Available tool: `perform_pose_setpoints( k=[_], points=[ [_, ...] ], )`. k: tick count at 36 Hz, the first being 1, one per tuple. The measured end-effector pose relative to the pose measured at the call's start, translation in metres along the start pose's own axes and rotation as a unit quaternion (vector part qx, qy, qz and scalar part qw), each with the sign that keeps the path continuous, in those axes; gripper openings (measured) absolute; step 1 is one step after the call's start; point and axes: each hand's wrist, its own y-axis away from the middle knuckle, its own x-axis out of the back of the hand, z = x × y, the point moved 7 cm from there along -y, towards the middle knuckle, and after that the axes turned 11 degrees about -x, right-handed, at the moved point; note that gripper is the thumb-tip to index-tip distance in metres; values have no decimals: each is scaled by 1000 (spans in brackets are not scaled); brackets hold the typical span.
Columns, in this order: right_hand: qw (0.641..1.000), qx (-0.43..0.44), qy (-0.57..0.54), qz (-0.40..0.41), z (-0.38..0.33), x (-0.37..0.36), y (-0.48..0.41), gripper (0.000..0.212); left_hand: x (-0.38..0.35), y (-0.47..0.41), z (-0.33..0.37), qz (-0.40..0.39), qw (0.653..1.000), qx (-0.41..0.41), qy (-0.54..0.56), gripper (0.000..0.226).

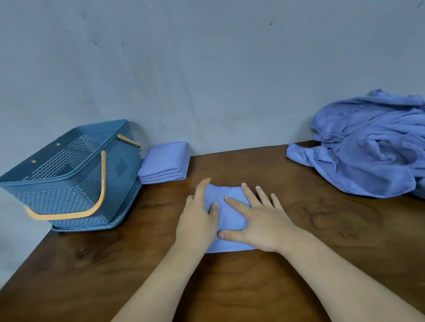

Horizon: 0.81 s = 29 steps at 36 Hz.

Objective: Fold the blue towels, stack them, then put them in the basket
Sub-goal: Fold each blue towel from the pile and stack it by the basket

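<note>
A small folded blue towel [227, 216] lies on the wooden table [332, 240] in the middle. My left hand [197, 220] rests flat on its left side, fingers straight. My right hand [260, 219] presses flat on its right side with fingers spread. A stack of folded blue towels [164, 163] sits at the table's back, beside the basket. The blue perforated basket [68, 177] with orange handles stands at the far left, nothing showing inside it. A heap of unfolded blue towels [376, 144] lies at the back right.
A grey-blue wall [202, 64] rises right behind the table. The table's left edge runs diagonally below the basket. Bare wood lies between the towel under my hands and the heap on the right.
</note>
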Motion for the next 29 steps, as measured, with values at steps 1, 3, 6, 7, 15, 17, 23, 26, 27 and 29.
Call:
perform_pose_setpoints(
  k=[1, 3, 6, 7, 15, 17, 23, 26, 27, 29],
  points=[
    [1000, -1, 1, 2, 0, 0, 0, 107, -1, 2, 0, 2, 1000, -4, -7, 53],
    [1000, -1, 1, 4, 1, 0, 0, 108, -2, 3, -2, -2, 1000, 4, 5, 38],
    [1000, 2, 2, 6, 1, -1, -1, 108, -2, 1, -8, -33, 997, 44, 48, 31],
    [1000, 3, 2, 7, 1, -1, -1, 108, -1, -1, -10, -38, 996, 55, 62, 31],
    [999, 9, -16, 27, 3, 1, 0, 110, 12, -10, 10, -16, 999, -24, 33, 35],
    [999, 7, -29, 32, 3, 3, 1, 110, 13, -9, 23, -2, 997, -80, -9, 36],
    [987, 13, -155, 31, 4, 16, 4, 94, 29, -7, 41, 33, 986, -159, -49, 36],
    [932, 37, -361, -9, 4, 25, 4, 67, 42, -6, 52, 52, 983, -178, -8, 35],
    [890, 50, -452, -27, 3, 28, 6, 57, 46, -6, 55, 55, 981, -184, 9, 34],
    [809, 70, -582, -52, -3, 37, 13, 46, 55, -5, 61, 60, 978, -197, 31, 34]
  ],
)
